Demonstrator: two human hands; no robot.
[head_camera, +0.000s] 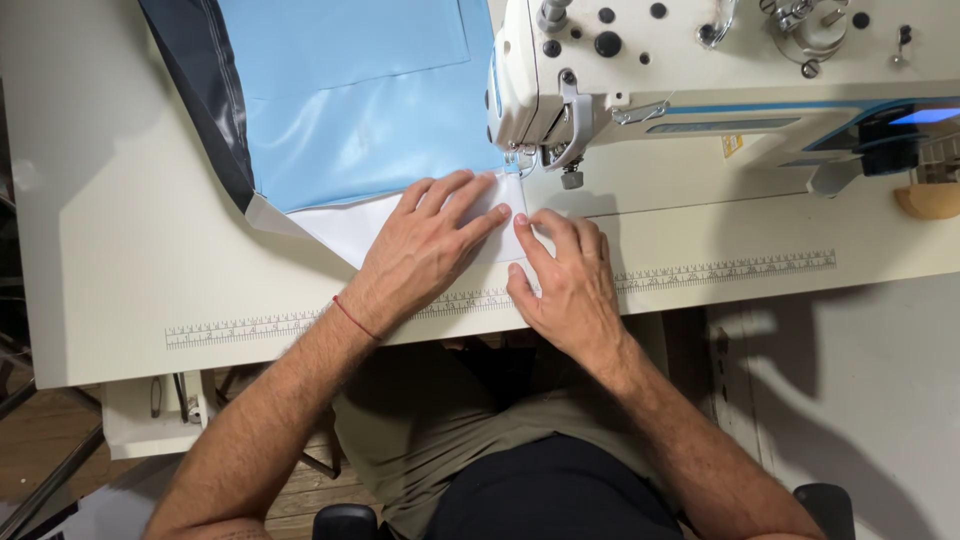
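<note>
The cream-coloured flat counter (120, 220) carries all items observed. Printed ruler strips (260, 327) run along its near edge, one left of the hands and one right.

A white industrial sewing machine (720, 80) stands at the far right of the counter, its head overhanging the work. A small yellow rectangular label (733, 145) sits on the machine body below the arm; its print is too small to tell. A lit blue panel (925, 116) shows at the machine's right end.

A light blue smooth fabric panel (350, 110) lies flat at far centre-left, bordered on its left by a dark navy fabric strip (205, 90). A white fabric layer (345, 228) projects from beneath the blue panel toward the near edge and runs up to the presser foot (520, 158).

The left hand (425, 250) lies flat, fingers spread, pressing on the white layer just before the foot. The right hand (565, 280) lies flat just beside it, forefinger tip touching the white layer's right edge. Neither hand grips anything; both press palm-down. A thin red cord bracelet (355, 318) circles the left wrist.
</note>
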